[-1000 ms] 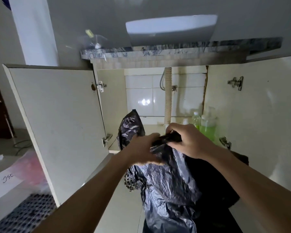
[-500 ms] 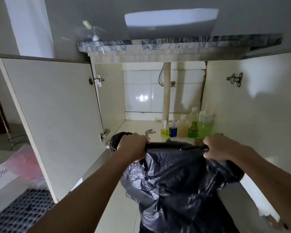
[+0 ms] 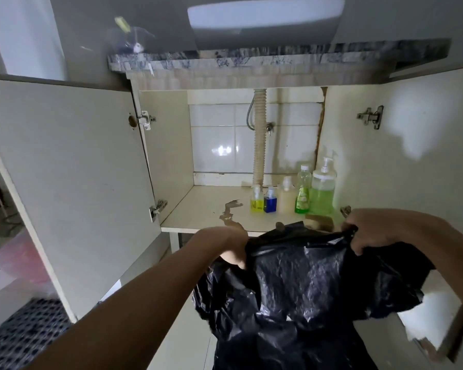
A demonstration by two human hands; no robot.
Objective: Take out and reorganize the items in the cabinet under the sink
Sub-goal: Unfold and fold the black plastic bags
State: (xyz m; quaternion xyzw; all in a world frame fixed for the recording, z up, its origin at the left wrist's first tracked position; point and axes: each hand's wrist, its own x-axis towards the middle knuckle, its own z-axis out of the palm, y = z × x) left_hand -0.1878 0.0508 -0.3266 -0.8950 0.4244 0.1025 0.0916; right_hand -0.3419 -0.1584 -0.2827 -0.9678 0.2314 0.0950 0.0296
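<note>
A large black plastic bag (image 3: 300, 295) hangs in front of the open under-sink cabinet (image 3: 206, 206). My left hand (image 3: 225, 243) grips its top edge on the left, and my right hand (image 3: 372, 231) grips the top edge on the right, so the rim is stretched between them. On the cabinet floor at the back right stand several bottles in a row: a small yellow one (image 3: 256, 200), a small blue one (image 3: 270, 201), a beige one (image 3: 286, 196), a green dish-soap bottle (image 3: 303, 193) and a green pump bottle (image 3: 322, 188).
Both cabinet doors stand open, the left door (image 3: 72, 182) and the right door (image 3: 412, 161). A corrugated drain hose (image 3: 259, 140) runs down the tiled back wall. The shelf floor has a brown stain (image 3: 229, 212). A dotted mat (image 3: 22, 335) and a pink bag (image 3: 16, 260) lie on the floor at left.
My hands moved apart from a joined grip at the bag's middle, spreading its top edge wide and lowering it. The bottles in the cabinet came into view.
</note>
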